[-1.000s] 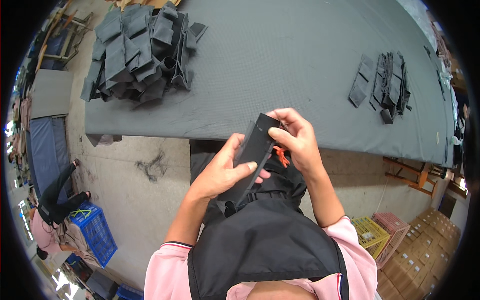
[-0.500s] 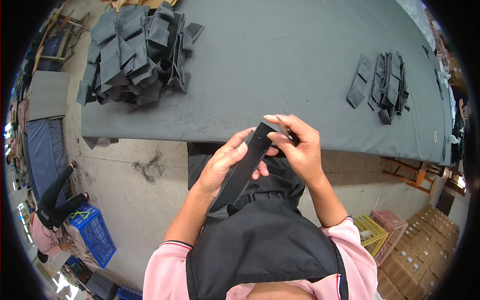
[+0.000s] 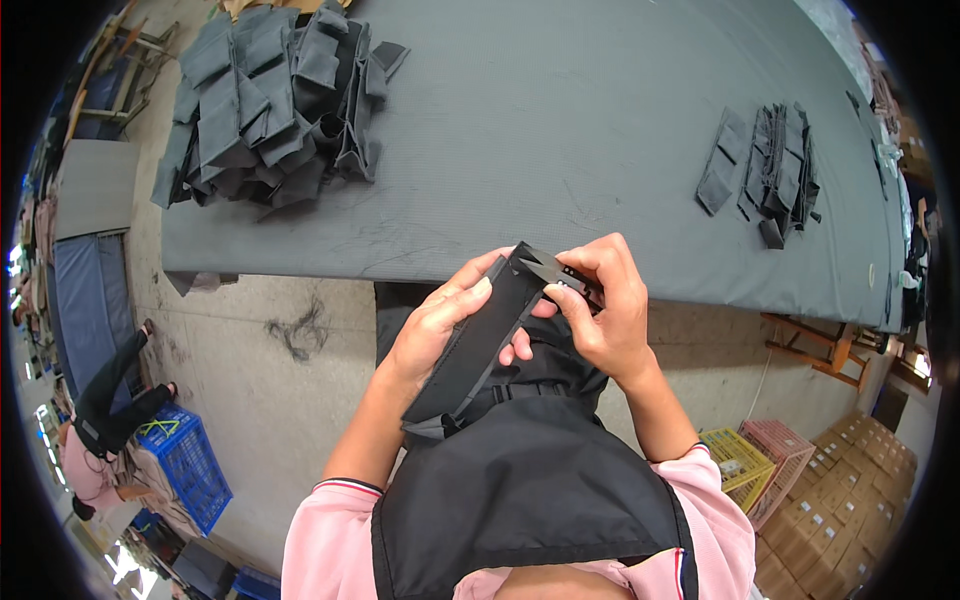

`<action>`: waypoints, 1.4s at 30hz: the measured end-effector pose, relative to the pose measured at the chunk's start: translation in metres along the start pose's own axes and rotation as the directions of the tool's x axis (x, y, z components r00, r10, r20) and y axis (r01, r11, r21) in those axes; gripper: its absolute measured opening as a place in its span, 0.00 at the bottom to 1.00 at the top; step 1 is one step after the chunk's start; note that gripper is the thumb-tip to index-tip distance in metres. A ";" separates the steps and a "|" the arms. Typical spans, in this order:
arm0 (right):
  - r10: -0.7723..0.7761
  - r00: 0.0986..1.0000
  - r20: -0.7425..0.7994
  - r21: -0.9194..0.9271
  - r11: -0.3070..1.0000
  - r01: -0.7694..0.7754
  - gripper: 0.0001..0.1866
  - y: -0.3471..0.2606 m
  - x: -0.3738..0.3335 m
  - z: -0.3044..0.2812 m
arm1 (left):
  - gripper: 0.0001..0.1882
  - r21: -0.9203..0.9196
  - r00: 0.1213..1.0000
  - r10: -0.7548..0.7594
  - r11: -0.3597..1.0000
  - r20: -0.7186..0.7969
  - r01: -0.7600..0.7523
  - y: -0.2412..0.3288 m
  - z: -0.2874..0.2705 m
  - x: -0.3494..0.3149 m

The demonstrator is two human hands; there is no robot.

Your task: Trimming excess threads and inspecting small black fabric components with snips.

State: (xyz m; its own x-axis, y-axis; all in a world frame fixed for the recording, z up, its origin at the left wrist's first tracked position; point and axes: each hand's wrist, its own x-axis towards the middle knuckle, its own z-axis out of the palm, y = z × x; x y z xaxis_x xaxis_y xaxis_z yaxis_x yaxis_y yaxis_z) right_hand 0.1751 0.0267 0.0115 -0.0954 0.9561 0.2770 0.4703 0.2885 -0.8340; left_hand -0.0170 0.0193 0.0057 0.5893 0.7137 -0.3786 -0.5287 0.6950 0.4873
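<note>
My left hand (image 3: 437, 322) grips a black sewn fabric strip (image 3: 478, 338), thumb on top and fingertips showing beyond its right edge. The strip slants from my apron up toward the table's front edge. Closed around a pair of thread snips (image 3: 541, 266) is my right hand (image 3: 610, 305). Their two pointed metal blades lie apart at the strip's upper end, and part of the dark handle is hidden by my fingers. Whether the blades touch the cloth I cannot tell.
A large heap of dark fabric pieces (image 3: 260, 110) lies on the grey-covered table (image 3: 520, 130) at the left. A smaller stack of strips (image 3: 778, 170) is at the right. Crates (image 3: 738, 468) and cartons (image 3: 835, 500) stand on the floor at right; a person (image 3: 105, 415) sits far left.
The snips' blades have come into view, pointing left onto the upper end of the strip. The strip's lower end has shifted slightly left, and my right thumb has drawn back from its upper end.
</note>
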 end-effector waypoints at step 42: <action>0.011 0.996 -0.083 -0.122 0.992 -0.021 0.17 -0.004 -0.018 0.007 | 0.22 0.962 0.635 0.724 -0.231 0.270 -0.146 -0.006 0.015 -0.001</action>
State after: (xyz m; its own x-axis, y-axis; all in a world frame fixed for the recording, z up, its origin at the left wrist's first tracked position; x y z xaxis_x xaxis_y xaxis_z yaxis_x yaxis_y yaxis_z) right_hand 0.1688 0.0090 0.0063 -0.0170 0.9517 0.3065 0.5757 0.2599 -0.7752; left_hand -0.0050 0.0133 0.0154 0.1562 0.9326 0.3253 0.6237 -0.3486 0.6996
